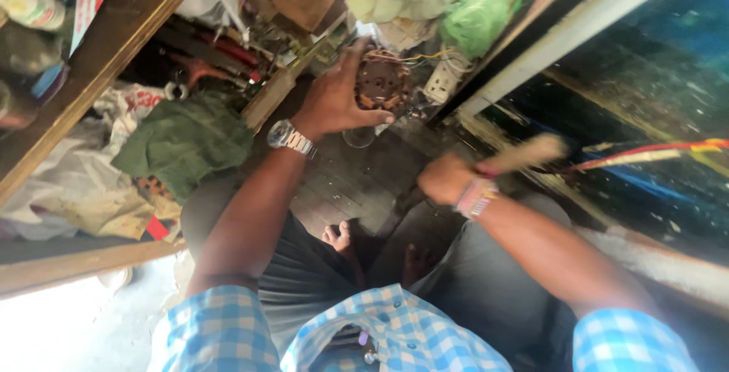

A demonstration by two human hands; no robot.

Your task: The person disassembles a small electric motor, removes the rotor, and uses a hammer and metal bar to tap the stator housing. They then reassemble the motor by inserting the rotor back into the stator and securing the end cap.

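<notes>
My left hand (pixel 334 99), with a metal wristwatch (pixel 288 137) on the wrist, grips a round rusty motor stator (pixel 382 83) with copper windings and loose wires, holding it over the dark wooden floor. My right hand (pixel 448 178), wearing a beaded wristband, is closed around a wooden handle (pixel 528 152) that points up and to the right and looks blurred. The end of that tool is not visible. My bare feet (pixel 339 237) show between my knees below.
A green cloth (pixel 186 140) lies at left beside plastic bags (pixel 72 182) and a wooden shelf edge (pixel 106 45). Tools and clutter fill the space behind. A green bag (pixel 478 15) and white socket strip (pixel 444 80) sit at top. Coloured wires (pixel 653 152) run along the right.
</notes>
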